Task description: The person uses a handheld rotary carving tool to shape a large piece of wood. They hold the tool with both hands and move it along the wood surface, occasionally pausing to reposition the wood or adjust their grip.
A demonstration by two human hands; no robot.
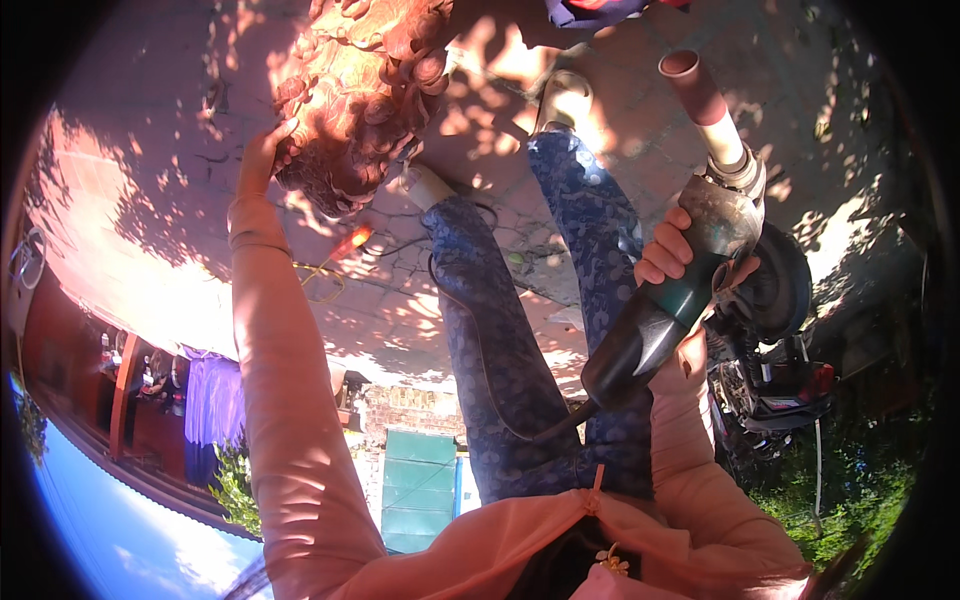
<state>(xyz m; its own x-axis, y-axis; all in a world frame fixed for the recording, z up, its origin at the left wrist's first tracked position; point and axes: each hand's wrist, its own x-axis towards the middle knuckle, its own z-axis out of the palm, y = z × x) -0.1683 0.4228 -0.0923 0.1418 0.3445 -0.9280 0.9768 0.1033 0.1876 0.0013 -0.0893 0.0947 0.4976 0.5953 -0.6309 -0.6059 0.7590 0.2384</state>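
Sun-dappled paving (pixel 150 180) (glaring white toward the left), a purple curtain (pixel 213 400), green panelling (pixel 418 475) and leafy plants (pixel 860 510)

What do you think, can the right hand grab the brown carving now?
Probably not: the right hand is full, wrapped around the power tool, and the carving is over to the left.

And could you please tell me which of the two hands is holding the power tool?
The right hand, wrapped around the dark, green-banded power tool; the left hand instead touches the edge of the reddish-brown carved piece.
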